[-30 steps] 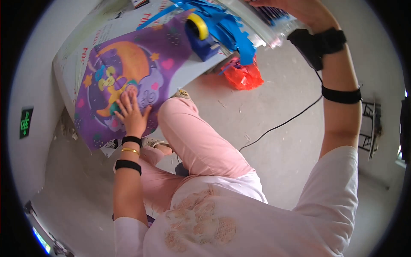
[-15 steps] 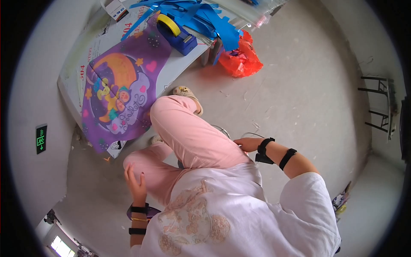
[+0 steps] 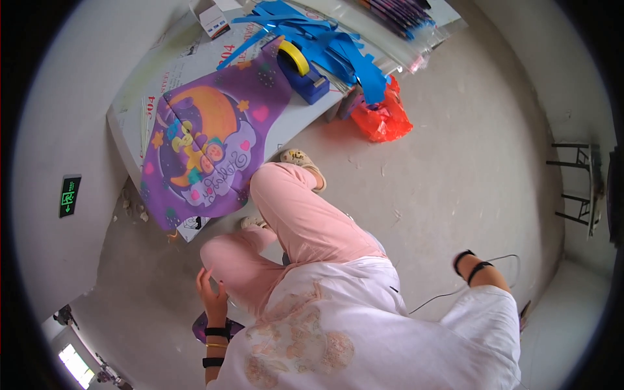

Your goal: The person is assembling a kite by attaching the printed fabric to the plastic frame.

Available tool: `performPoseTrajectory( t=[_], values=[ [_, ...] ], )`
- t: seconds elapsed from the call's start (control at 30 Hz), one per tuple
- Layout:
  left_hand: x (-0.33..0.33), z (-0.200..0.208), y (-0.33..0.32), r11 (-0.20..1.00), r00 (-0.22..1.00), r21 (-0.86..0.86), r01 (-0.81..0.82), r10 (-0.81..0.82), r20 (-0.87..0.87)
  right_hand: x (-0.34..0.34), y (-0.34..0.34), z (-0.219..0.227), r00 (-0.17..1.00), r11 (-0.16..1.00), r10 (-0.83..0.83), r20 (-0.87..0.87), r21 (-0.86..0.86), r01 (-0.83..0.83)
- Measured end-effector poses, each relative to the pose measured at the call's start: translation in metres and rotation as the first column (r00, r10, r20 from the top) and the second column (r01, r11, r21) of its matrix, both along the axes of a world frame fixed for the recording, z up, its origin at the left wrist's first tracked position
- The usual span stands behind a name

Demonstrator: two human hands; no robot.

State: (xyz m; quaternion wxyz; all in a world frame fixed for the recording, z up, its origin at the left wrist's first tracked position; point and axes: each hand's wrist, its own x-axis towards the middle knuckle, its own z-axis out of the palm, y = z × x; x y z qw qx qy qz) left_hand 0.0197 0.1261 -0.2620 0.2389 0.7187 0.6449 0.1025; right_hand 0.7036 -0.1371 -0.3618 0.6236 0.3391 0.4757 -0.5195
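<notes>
Resting in the head view, the left hand [image 3: 214, 302] has its fingers half open and loosely spread, nothing seen in them, beside the pink trouser knee [image 3: 227, 253]; the right hand is hidden past its wrist strap [image 3: 463, 260], so I cannot tell its state. Forward of the left fingers, apart from them, the purple printed sheet [image 3: 211, 133] lies on the table [image 3: 292, 120]; farther forward and right, the blue tape dispenser [image 3: 309, 84] sits near blue strips [image 3: 325, 42]. This looks like a pause; handling the sheet would call for a forward reach. Compared with a second ago, the left palm is off the sheet and the right arm, then raised, is lowered.
</notes>
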Motion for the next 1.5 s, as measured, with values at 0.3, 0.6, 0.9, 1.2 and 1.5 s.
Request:
performPoseTrajectory(
  t=[0.3, 0.6, 0.9, 1.2, 1.5],
  values=[
    [-0.032, 0.071, 0.033, 0.978, 0.992, 0.175, -0.116, 0.105, 0.074, 0.006, 0.240, 0.107, 0.747, 0.771, -0.611, 0.261, -0.016, 0.636],
    [-0.029, 0.235, 0.071, 0.932, 0.913, 0.358, -0.051, -0.102, 0.395, -0.204, 0.502, 0.343, 0.924, 0.669, -0.189, -0.333, 0.645, 0.370],
    [-0.032, 0.028, 0.174, 0.967, 0.923, 0.250, 0.044, -0.135, 0.361, -0.408, 0.647, 0.269, -0.078, 0.107, -0.148, -0.986, -0.095, 0.990],
    [0.003, -0.096, 0.253, 0.887, 0.972, 0.399, 0.231, -0.191, -0.139, -0.554, 0.675, 0.029, 0.029, 0.245, -0.844, -0.535, -0.337, 0.909],
    [-0.018, -0.128, 0.304, 0.964, 0.973, 0.155, 0.218, -0.203, -0.107, -0.589, 0.845, -0.040, 0.129, 0.326, -0.834, -0.537, -0.291, 0.899]
  ],
)
